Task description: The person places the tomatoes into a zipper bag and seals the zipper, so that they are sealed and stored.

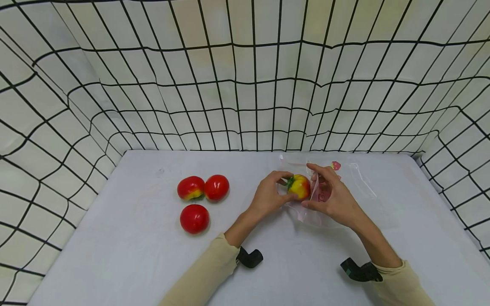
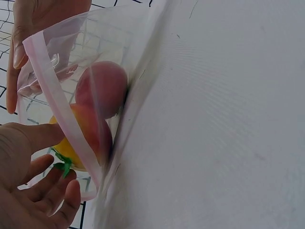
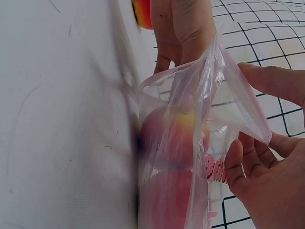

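My left hand [image 1: 269, 193] holds a red-and-yellow toy fruit [image 1: 300, 187] with a green leafy top, thumb on one side and fingers by the stem. In the left wrist view this fruit is within the mouth of a clear plastic zip bag [image 2: 66, 121] with a pink rim. Deeper inside the bag lies a second, redder fruit [image 2: 102, 88], against the first. My right hand [image 1: 340, 202] holds the bag's mouth apart; in the right wrist view its thumb is at the rim and its curled fingers are at the lower corner.
Left of my hands, three shiny red fruits lie on the white table [image 1: 115, 255]: one with a yellow patch [image 1: 190, 188], one beside it [image 1: 217, 188], and one nearer [image 1: 194, 219]. Black wire mesh [image 1: 254, 80] encloses the table's back and sides.
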Demonstrator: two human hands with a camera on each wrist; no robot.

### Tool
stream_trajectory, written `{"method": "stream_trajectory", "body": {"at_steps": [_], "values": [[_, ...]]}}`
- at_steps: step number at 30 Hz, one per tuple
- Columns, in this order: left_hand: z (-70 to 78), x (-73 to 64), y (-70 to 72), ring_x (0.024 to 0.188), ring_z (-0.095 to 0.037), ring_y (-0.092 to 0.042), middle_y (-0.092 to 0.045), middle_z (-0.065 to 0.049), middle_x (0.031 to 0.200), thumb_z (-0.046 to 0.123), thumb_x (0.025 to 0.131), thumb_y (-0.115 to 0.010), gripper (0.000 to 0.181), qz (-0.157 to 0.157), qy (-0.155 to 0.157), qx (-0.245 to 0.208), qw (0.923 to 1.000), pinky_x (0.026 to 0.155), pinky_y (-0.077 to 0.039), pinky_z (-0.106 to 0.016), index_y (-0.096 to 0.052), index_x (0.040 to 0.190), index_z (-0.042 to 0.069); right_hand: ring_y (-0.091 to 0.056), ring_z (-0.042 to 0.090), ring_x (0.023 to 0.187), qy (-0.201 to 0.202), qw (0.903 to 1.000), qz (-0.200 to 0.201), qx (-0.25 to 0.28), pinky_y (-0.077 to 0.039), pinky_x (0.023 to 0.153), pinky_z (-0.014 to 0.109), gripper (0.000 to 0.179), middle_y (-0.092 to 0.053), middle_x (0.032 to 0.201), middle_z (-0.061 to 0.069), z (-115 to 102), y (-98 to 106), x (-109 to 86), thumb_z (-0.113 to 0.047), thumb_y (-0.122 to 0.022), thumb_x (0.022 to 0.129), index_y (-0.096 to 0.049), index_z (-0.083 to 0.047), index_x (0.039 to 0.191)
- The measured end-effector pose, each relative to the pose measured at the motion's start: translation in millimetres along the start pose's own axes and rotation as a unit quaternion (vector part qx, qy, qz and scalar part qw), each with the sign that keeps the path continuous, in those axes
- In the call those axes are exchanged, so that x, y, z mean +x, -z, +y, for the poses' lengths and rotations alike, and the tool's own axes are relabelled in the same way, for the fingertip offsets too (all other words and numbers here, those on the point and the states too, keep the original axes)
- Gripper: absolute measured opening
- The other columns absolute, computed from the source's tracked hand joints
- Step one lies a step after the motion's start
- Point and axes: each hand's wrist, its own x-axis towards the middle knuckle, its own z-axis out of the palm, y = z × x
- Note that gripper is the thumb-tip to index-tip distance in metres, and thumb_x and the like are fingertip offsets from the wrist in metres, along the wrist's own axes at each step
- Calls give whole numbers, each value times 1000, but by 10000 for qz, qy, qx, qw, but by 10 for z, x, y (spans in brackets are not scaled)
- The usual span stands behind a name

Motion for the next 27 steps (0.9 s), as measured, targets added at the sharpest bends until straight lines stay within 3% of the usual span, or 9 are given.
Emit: {"method": "stream_trajectory", "body": {"at_steps": [3,9,17,21,24,27], "values": [[1,-10,17,117,-26,-67,-67,-9,139,20,87,-85,58,-42,20,-14,10000,103,-58,-39,-63,139,8,-60,34,121,-23,10000,1,-33,-50,111,61,93,-52,131,15,8,2,6,-14,-89,80,-41,-19,159],[0,-50,106,118,-24,-69,-68,-5,139,21,88,-85,57,-43,123,-28,9999,85,-61,-26,-63,140,13,-59,32,120,-17,10000,-3,-28,-49,111,57,93,-52,129,14,25,11,23,-15,-89,80,-40,-18,159],[-30,-74,205,120,-22,-68,-69,-5,137,20,89,-83,53,32,178,-63,9998,89,-62,-31,-65,138,14,-58,35,122,-63,10000,-5,22,-47,112,62,93,-51,132,15,43,19,18,-14,-88,81,-39,-18,160],[-41,-96,267,118,-23,-68,-70,-7,134,19,90,-83,50,48,218,-128,9997,91,-63,-34,-66,136,14,-59,33,122,-98,9999,3,-50,-50,109,31,93,-52,134,15,47,25,15,-16,-88,81,-39,-20,160],[-52,-114,329,118,-24,-68,-70,-7,133,18,90,-82,49,64,254,-163,9995,92,-63,-36,-67,136,14,-60,31,121,-135,9999,-8,-94,-45,104,19,93,-52,134,14,47,23,20,-17,-89,81,-40,-22,160],[-71,-129,386,117,-24,-69,-70,-7,133,18,90,-82,48,82,271,-197,9994,92,-63,-36,-67,135,14,-60,33,121,-137,9999,-16,-53,-51,109,38,93,-52,135,15,43,14,27,-16,-88,81,-39,-21,160]]}}
